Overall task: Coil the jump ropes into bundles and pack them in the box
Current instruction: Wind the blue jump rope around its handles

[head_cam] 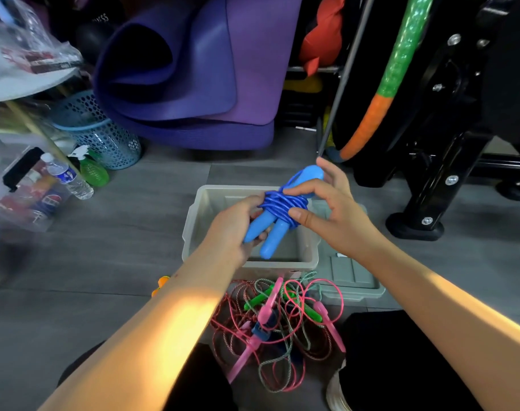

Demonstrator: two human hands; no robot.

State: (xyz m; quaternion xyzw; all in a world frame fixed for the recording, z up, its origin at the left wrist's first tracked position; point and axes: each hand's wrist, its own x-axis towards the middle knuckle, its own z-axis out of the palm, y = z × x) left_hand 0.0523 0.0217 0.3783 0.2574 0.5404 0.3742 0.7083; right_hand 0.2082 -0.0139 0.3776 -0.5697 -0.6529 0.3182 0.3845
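Observation:
A blue jump rope is wound round its two blue handles into a tight bundle, held above the open grey plastic box. My left hand grips the lower ends of the handles from the left. My right hand pinches the coiled cord between thumb and forefinger, with the other fingers spread by the bundle's top end. A tangled heap of pink, green and red jump ropes lies on the floor between my knees, in front of the box.
The box's grey lid lies on the floor to the right. Rolled purple mats stand behind, a blue mesh basket and bottles at left, and a black machine frame with a hoop at right.

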